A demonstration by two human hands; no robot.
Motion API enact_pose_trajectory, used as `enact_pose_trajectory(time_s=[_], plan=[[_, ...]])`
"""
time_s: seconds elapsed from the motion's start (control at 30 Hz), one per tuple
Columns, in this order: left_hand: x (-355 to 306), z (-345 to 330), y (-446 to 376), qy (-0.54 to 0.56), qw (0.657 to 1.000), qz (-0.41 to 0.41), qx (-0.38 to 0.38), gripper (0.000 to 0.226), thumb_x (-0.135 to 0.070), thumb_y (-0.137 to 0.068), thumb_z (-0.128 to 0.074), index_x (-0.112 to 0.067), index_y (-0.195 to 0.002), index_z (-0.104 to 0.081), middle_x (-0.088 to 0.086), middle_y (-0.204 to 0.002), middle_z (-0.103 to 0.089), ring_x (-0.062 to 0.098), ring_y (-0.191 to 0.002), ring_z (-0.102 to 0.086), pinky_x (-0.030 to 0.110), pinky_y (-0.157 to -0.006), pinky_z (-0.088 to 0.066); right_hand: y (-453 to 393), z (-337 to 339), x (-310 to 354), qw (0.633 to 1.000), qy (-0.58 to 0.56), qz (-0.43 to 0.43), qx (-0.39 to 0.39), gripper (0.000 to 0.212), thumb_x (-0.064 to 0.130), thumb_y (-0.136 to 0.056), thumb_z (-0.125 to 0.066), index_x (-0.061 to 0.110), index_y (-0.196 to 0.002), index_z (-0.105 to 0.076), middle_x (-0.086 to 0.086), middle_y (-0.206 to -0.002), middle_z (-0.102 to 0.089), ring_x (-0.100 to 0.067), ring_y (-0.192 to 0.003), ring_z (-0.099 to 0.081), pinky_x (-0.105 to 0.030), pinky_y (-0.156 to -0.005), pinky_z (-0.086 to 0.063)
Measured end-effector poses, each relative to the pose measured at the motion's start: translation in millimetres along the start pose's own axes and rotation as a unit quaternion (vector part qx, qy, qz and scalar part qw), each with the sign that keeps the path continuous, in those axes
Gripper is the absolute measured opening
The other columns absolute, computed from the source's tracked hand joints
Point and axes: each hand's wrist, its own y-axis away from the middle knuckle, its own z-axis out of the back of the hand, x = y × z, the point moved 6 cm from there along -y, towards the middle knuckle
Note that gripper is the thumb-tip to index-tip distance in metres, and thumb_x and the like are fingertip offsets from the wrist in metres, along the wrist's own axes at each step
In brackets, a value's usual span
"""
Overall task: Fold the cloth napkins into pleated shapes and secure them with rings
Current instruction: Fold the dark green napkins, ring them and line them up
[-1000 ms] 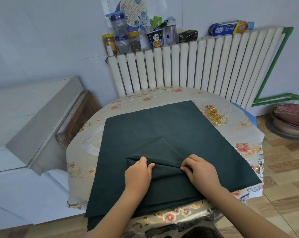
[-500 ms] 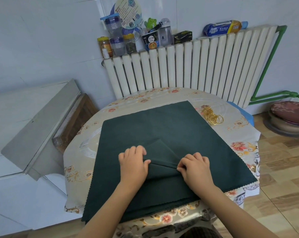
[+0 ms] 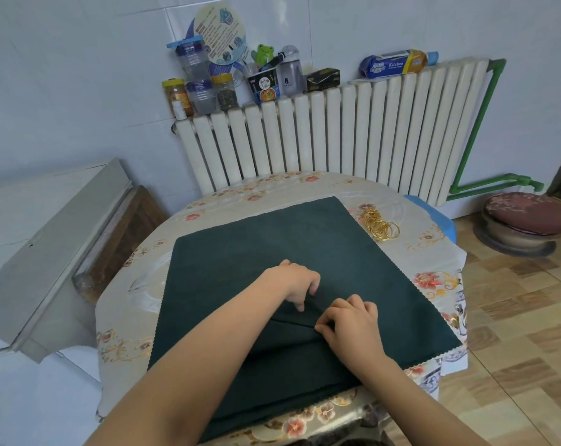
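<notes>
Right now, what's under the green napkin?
The green napkin lies on the floral tablecloth, which shows around its edges; gold rings sit beside it, not under. Both hands work a fold; anything beneath the cloth is hidden.

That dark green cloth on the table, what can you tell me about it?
The dark green cloth napkin is a large square of matte woven fabric with zigzag-cut edges. It lies mostly flat on the floral tablecloth, its near edge hanging over the table's front. A fold is gathered near its middle, where the left hand and right hand pinch it. The pile of gold rings lies beside its far right corner.
</notes>
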Motion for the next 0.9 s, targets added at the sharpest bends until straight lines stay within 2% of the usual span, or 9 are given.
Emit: enact_pose_trajectory(time_s=[0.07,0.13,0.23,0.37,0.47,0.6,0.77,0.9], plan=[[-5.4,4.4,4.6,-0.028,0.999,-0.016,-0.013,0.038,-0.027,-0.087,-0.066,-0.021,-0.122,-0.052,0.004,-0.127,-0.048,0.028,-0.117,-0.042,0.029,-0.087,-0.032,0.4,-3.0,-3.4,1.0,0.012,-0.01,0.001,0.016,0.032,-0.062,-0.085,0.033,-0.059,-0.069,0.012,-0.065,-0.06,-0.017,-0.071,-0.051,-0.03,-0.071,-0.027],[-8.3,5.3,11.9,-0.026,0.998,-0.037,-0.046,0.029,-0.024,-0.087,-0.065,-0.018,-0.114,-0.055,0.005,-0.121,-0.048,0.026,-0.114,-0.044,0.031,-0.087,-0.035,-0.2,-2.5,-2.7,0.999,0.032,-0.004,-0.003,0.025,0.032,-0.051,-0.09,0.036,-0.052,-0.066,0.013,-0.058,-0.056,-0.015,-0.064,-0.05,-0.029,-0.068,-0.028],[-4.8,-0.3,26.9,0.007,0.992,-0.056,-0.112,0.017,-0.022,-0.083,-0.059,-0.019,-0.098,-0.051,0.003,-0.109,-0.054,0.024,-0.105,-0.049,0.031,-0.087,-0.036,0.4,-0.2,-3.4,0.999,0.047,-0.003,-0.016,0.028,0.033,-0.046,-0.092,0.038,-0.05,-0.065,0.012,-0.054,-0.052,-0.014,-0.06,-0.049,-0.029,-0.068,-0.017],[1.4,-16.9,49.8,0.042,0.972,-0.053,-0.224,0.027,-0.033,-0.092,-0.05,-0.026,-0.115,-0.062,-0.004,-0.112,-0.059,0.017,-0.109,-0.048,0.029,-0.094,-0.029,4.4,1.5,-2.6,0.998,0.057,0.002,-0.033,0.028,0.034,-0.046,-0.092,0.036,-0.052,-0.065,0.011,-0.051,-0.051,-0.015,-0.059,-0.05,-0.032,-0.063,-0.015],[7.5,-34.5,62.6,0.067,0.96,-0.036,-0.27,0.032,-0.035,-0.098,-0.043,-0.033,-0.125,-0.06,-0.008,-0.121,-0.056,0.014,-0.114,-0.043,0.027,-0.095,-0.024,7.1,3.2,-1.0,0.997,0.054,-0.005,-0.058,0.033,0.033,-0.046,-0.092,0.031,-0.057,-0.061,0.011,-0.052,-0.051,-0.016,-0.059,-0.051,-0.033,-0.064,-0.019],[11.5,-54.0,73.3,0.133,0.945,-0.022,-0.299,0.035,-0.033,-0.099,-0.042,-0.037,-0.131,-0.054,-0.013,-0.128,-0.051,0.01,-0.122,-0.037,0.022,-0.097,-0.017,11.9,3.3,-2.0,0.996,0.043,-0.017,-0.08,0.037,0.032,-0.052,-0.09,0.026,-0.071,-0.058,0.012,-0.056,-0.053,-0.017,-0.063,-0.052,-0.033,-0.066,-0.021],[15.3,-71.1,76.8,0.169,0.939,-0.028,-0.297,0.039,-0.03,-0.1,-0.039,-0.038,-0.137,-0.046,-0.011,-0.141,-0.041,0.01,-0.132,-0.028,0.019,-0.105,-0.005,13.1,3.7,1.8,0.993,0.057,0.029,-0.099,0.024,0.026,-0.052,-0.091,0.024,-0.061,-0.069,0.007,-0.067,-0.057,-0.022,-0.066,-0.054,-0.03,-0.068,-0.025],[22.2,-85.8,75.1,0.2,0.943,-0.049,-0.259,0.04,-0.033,-0.101,-0.038,-0.04,-0.141,-0.039,-0.012,-0.151,-0.031,0.009,-0.14,-0.02,0.027,-0.117,-0.004,12.4,-2.3,5.9,0.992,0.058,0.078,-0.085,0.026,0.016,-0.051,-0.092,0.02,-0.058,-0.067,0.006,-0.06,-0.054,-0.019,-0.055,-0.052,-0.026,-0.061,-0.025]])
